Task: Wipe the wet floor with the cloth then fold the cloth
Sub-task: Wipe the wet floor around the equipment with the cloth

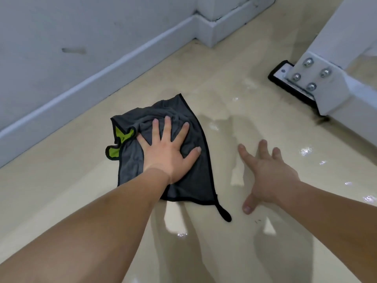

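Observation:
A dark grey cloth (191, 180) with black edging and a lime-green underside lies bunched on the glossy beige floor (234, 129). Two of its left corners are turned over, and a black loop tab sticks out at its near right corner. My left hand (169, 152) presses flat on the middle of the cloth with fingers spread. My right hand (267, 170) hovers to the right of the cloth, palm down, fingers apart and holding nothing. Wet sheen and small droplets glint on the floor to the right of the cloth and in front of it.
A white wall with a skirting board (98, 78) runs diagonally along the left and turns a corner at the back. A white furniture leg with a bolted bracket (312, 78) on a black pad stands at the right.

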Demonstrator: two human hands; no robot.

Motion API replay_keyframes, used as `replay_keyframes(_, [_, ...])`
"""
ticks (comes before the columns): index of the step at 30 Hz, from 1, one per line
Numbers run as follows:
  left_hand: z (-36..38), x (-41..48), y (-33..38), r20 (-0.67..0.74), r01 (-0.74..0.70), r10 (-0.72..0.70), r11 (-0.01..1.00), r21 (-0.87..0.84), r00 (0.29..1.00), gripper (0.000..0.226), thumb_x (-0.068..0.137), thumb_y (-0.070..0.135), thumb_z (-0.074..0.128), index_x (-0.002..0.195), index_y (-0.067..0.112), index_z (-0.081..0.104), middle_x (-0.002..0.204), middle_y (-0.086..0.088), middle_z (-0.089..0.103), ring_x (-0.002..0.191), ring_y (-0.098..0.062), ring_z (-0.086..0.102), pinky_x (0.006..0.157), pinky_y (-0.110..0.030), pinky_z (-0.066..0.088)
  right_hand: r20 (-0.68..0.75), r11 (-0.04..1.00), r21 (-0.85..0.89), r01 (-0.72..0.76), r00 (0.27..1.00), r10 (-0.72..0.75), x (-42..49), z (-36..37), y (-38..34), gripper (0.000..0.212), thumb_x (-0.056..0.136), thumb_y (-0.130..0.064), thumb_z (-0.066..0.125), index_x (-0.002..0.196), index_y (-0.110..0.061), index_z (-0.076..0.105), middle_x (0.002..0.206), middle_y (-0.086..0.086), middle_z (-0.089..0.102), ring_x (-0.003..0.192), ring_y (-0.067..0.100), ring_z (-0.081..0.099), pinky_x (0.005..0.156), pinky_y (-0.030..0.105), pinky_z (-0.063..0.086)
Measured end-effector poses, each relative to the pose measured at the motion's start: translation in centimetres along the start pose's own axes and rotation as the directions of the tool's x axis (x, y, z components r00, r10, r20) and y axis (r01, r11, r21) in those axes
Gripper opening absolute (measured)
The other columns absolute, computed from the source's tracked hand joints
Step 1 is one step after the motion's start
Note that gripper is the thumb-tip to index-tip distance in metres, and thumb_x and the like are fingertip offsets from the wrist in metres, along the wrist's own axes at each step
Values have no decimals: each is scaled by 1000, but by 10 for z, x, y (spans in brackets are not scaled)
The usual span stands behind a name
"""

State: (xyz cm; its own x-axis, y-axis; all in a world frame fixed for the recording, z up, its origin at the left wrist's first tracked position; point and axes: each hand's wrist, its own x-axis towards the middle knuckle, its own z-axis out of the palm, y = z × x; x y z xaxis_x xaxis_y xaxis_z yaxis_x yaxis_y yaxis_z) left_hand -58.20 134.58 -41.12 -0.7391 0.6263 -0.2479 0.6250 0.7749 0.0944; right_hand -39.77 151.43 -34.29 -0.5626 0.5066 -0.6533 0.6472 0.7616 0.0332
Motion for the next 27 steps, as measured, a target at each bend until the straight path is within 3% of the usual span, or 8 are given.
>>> replay_keyframes(8, [-6,51,7,7,38,-38,999,-6,999,79,88,88,2,158,56,-14,174,1,-20,158,-33,-23,117,-78,-5,-23,995,96,14,1000,-11,7,5,6,167,37,-49,99,148,-55,-25,163,-1,-34,153,35,-19,112,57,39])
replay_keyframes(12, [-7,66,45,47,118,-117,993,-11,992,76,94,80,-1,161,47,-15,173,-7,-21,156,-42,-23,113,-83,-5,-165,979,202,-27,984,61,-3,19,4,167,40,-47,100,153,-39,-24,165,7,-26,155,31,-11,119,55,27])
replay_keyframes(16, [5,52,115,29,-77,76,997,13,997,77,94,80,0,162,46,-13,174,-9,-18,156,-44,-23,112,-83,-8,-328,971,231,61,945,18,-46,51,25,133,75,-62,77,155,-29,-24,167,7,-22,156,25,-9,126,45,8])
replay_keyframes(18, [14,32,170,27,-244,243,969,46,970,77,94,79,1,162,45,-14,174,-8,-21,155,-44,-26,110,-83,-12,-378,948,306,84,925,40,-67,63,55,107,90,-49,67,159,-30,-13,170,-2,-8,156,18,3,124,33,14])
replay_keyframes(21, [29,-17,240,107,-497,487,860,113,867,77,95,78,3,163,44,-12,173,-8,-22,154,-45,-27,108,-83,-13,-433,878,475,59,884,175,-86,71,101,72,86,-13,61,151,-32,37,154,-11,42,137,13,45,103,28,43])
replay_keyframes(23, [41,-54,272,155,-653,635,745,139,757,76,97,75,8,164,43,-10,173,-7,-22,154,-45,-29,108,-82,-14,-407,787,618,5,858,314,-96,68,129,44,78,-2,60,109,-33,68,116,-5,72,108,20,66,90,35,54])
replay_keyframes(25, [52,-87,288,206,-787,759,602,137,617,75,99,73,12,165,41,-2,174,-4,-20,154,-42,-30,109,-79,-16,-301,678,729,-98,843,446,-103,57,154,35,76,2,65,78,-32,70,86,-7,76,87,15,70,86,34,56])
replay_keyframes(27, [60,-107,285,200,-871,848,481,104,491,74,100,73,15,166,40,9,176,0,-10,157,-36,-25,113,-76,-17,-236,646,740,-187,827,510,-106,47,176,26,76,-4,75,70,-28,71,77,-8,74,79,11,69,82,32,56])
